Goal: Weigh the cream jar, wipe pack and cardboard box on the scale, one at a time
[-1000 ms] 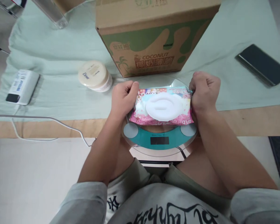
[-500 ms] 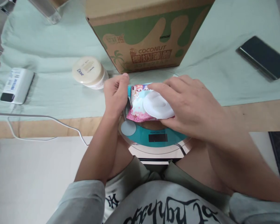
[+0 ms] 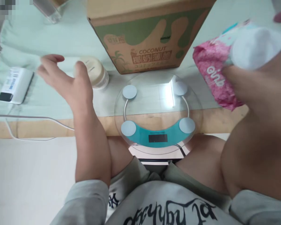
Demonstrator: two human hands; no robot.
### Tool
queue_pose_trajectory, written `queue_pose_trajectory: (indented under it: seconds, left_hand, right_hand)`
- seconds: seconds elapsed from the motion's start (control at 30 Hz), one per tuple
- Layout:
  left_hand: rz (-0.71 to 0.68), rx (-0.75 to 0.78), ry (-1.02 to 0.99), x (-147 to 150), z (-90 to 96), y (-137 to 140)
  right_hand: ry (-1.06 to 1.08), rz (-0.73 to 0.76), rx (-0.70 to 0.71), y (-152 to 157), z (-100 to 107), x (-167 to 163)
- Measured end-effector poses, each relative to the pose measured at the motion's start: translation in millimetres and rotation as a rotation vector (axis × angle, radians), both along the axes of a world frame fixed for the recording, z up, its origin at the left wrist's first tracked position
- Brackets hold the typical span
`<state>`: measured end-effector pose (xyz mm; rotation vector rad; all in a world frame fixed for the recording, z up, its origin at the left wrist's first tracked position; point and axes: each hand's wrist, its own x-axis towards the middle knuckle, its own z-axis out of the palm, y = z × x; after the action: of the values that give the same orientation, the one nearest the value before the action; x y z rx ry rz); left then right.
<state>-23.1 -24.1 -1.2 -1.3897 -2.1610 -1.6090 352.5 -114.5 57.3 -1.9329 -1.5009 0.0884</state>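
Note:
My right hand point(image 3: 264, 81), smeared by motion, grips a pink and white pack of wet wipes point(image 3: 216, 73) with a white lid, raised at the right side. Its thumb lies across the pack's front, and a fingertip shows beyond the pack at the right edge. My left hand point(image 3: 69, 79) hovers at the left with its fingers spread, holding nothing. It partly covers the cream-lidded Dove jar point(image 3: 95, 70). Between my hands lies a round glass scale point(image 3: 150, 107) with a teal display strip and silvery round pads; its display is dark.
A coconut-printed cardboard box point(image 3: 145, 40) stands behind the scale. At the left lie a white power bank point(image 3: 16, 86) and a white cable point(image 3: 44, 117). A clear container point(image 3: 49, 12) stands at the back left. The scale overhangs the table's wooden front edge point(image 3: 98, 123).
The wet wipes have left the scale, carried up and right in my right hand. My left hand has moved left off the scale, and its fingers have opened. The phone is now hidden.

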Motion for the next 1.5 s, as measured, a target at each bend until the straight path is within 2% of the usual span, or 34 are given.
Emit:
queue_pose_trajectory:
  seconds: [0.03,0.1,0.17,0.23,0.3,0.43,0.53,0.63,0.7,0.77,0.87,0.97,1.1,1.23,1.3,1.33,1.4,1.47,1.5]
  left_hand:
    - [0.042,-0.161,-0.022,0,-1.1,-1]
    - [-0.002,-0.384,-0.087,-1,-2.8,-4]
    - [-0.104,-0.479,-0.108,-2,-4.4,-6]
    - [-0.147,-0.489,-0.085,-2,-5.8,-6]
    - [-0.126,-0.472,-0.049,0,-7.3,-4]
    - [-0.041,-0.420,-0.018,1,-9.3,0]
    - [-0.089,-0.309,0.008,-6,-8.7,-1]
    - [-0.337,-0.126,0.066,-17,-4.6,-4]
    - [-0.630,0.015,0.084,-16,0.0,-10]
    - [-0.957,0.094,0.071,-5,5.0,-19]
    - [-1.328,0.006,0.064,27,9.8,-38]
    - [-1.488,-0.107,0.150,56,9.9,-54]
    - [-1.511,-0.168,0.233,69,8.2,-61]
    - [-1.618,-0.230,0.263,58,5.6,-51]
    - [-1.606,-0.186,0.174,50,-0.4,-41]
    - [-1.550,-0.129,0.095,47,-5.0,-36]
    - [-1.309,-0.046,-0.056,43,-16.2,-25]
    - [-1.067,-0.066,-0.115,43,-27.5,-18]
    - [-0.994,-0.111,-0.111,45,-32.1,-17]
  right_hand:
    - [-0.070,-0.123,-0.096,10,-12,5]
    - [-0.036,-0.246,-0.202,27,-34,13]
    - [-0.027,-0.227,-0.136,35,-49,17]
    - [-0.114,-0.119,0.019,34,-52,13]
    - [-0.210,0.028,0.121,29,-47,2]
    - [-0.216,0.266,0.110,22,-40,-27]
    - [-0.131,0.357,0.112,25,-48,-40]
    - [-0.042,0.396,0.086,30,-60,-44]
    - [0.016,0.406,0.045,34,-66,-45]
    - [0.074,0.420,-0.008,36,-70,-46]
    - [0.139,0.454,-0.055,38,-74,-48]
    - [0.166,0.475,-0.065,37,-75,-49]
    - [0.193,0.477,-0.064,34,-72,-51]
    - [0.257,0.478,0.008,33,-71,-55]
    - [0.300,0.453,0.070,32,-74,-57]
    - [0.326,0.443,0.102,31,-76,-59]
    - [0.373,0.443,0.106,31,-80,-61]
    - [0.401,0.453,0.063,31,-84,-64]
    - [0.406,0.455,0.037,31,-85,-65]
